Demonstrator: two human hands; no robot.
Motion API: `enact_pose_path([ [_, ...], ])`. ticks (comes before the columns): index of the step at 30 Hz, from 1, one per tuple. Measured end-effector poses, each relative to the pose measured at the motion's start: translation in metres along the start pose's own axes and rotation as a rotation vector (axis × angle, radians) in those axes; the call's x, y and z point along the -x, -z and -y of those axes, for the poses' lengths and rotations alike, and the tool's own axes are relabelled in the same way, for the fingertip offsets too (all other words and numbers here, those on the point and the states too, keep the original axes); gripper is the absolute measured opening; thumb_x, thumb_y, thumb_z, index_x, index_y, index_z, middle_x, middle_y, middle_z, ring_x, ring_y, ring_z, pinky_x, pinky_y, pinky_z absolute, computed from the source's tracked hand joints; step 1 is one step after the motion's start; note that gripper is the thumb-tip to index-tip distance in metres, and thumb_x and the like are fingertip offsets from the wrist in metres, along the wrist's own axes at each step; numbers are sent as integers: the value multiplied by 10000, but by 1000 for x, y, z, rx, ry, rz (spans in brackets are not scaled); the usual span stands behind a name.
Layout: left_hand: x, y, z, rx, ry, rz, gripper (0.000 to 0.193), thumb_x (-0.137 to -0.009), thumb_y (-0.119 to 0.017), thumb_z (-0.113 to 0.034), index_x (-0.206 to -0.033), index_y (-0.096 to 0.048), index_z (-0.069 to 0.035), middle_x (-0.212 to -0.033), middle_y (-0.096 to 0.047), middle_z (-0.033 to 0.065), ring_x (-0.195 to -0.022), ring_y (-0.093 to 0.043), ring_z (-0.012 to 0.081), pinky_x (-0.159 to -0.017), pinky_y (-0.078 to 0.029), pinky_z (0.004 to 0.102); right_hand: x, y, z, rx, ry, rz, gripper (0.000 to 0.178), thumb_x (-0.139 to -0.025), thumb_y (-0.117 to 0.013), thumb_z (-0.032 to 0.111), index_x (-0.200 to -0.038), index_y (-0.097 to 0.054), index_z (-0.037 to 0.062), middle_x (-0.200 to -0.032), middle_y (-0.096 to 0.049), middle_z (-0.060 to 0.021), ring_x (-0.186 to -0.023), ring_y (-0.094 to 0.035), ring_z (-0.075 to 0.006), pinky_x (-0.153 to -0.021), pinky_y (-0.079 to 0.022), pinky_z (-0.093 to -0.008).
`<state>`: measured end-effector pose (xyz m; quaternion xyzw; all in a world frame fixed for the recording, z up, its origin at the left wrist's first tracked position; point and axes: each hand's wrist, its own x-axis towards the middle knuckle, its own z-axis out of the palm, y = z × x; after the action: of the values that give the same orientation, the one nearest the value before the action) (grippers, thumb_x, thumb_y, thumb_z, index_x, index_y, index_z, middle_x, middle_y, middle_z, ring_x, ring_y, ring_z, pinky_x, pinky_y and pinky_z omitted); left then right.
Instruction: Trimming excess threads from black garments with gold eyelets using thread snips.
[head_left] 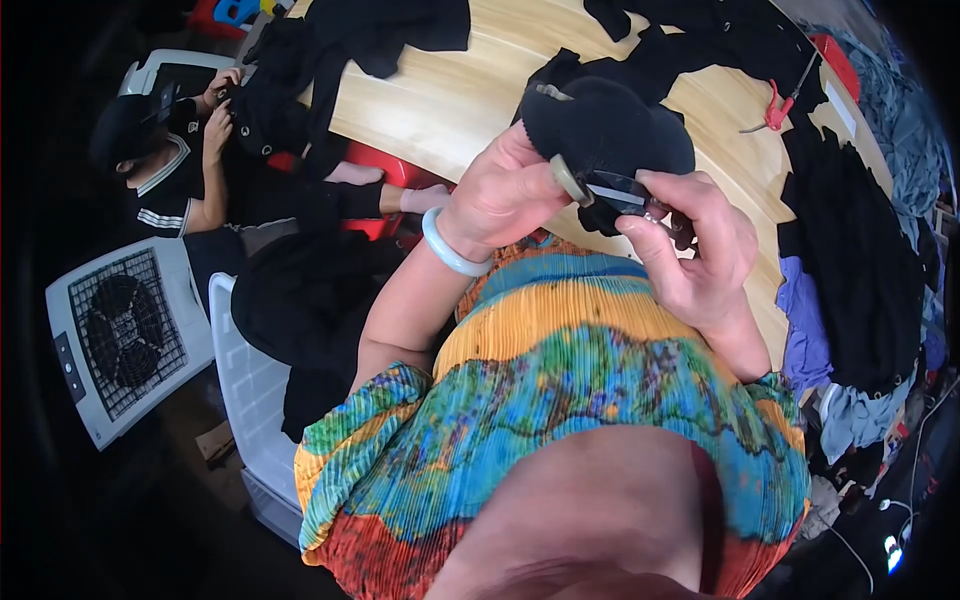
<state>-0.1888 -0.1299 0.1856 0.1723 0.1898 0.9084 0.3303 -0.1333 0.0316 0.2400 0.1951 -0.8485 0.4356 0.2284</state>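
In front of my body, my left hand (pixel 505 200) is closed on a piece of black cloth (pixel 612 125) with a rounded edge, held up over the table. A greenish-beige ring-shaped band (pixel 570 180) sits at the tip of my left thumb. Pinched in the fingers of my right hand (pixel 705 245) is a small tool (pixel 617 194) with a shiny blade and a dark grip, possibly thread snips. Its blade reaches toward the left thumb, just below the cloth. Whether the blade touches the cloth, I cannot tell. A pale bangle circles my left wrist.
Black garments (pixel 850 260) lie along the right of the wooden table (pixel 430 110), by a red-handled tool (pixel 775 108) and purple cloth (pixel 802 325). At left, a seated person (pixel 170 165) handles black cloth. Nearby are a fan unit (pixel 135 330) and a white plastic bin (pixel 250 410).
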Motion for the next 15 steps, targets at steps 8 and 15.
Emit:
enact_pose_path([
  [8, 2, 3, -2, -209, -38, 45, 357, -776, -569, -38, -1118, -469, -19, -1074, -518, 73, -984, -496, 161, -868, -394, 288, 1, -1, 4, 1, -63, -26, 288, -623, -703, 78, -840, -545, -26, -660, -559, -88, -489, -505, -140, -412, -382, -217],
  [15, 0, 7, 0, -187, -62, -3, 362, -790, -550, -43, -1139, -454, -30, -1091, -510, 74, -991, -496, 164, -860, -397, 297, 2, -5, -3, 45, 35, -51, 232, -639, -688, 48, -819, -557, -17, -630, -564, -72, -446, -490, -122, -398, -368, -221],
])
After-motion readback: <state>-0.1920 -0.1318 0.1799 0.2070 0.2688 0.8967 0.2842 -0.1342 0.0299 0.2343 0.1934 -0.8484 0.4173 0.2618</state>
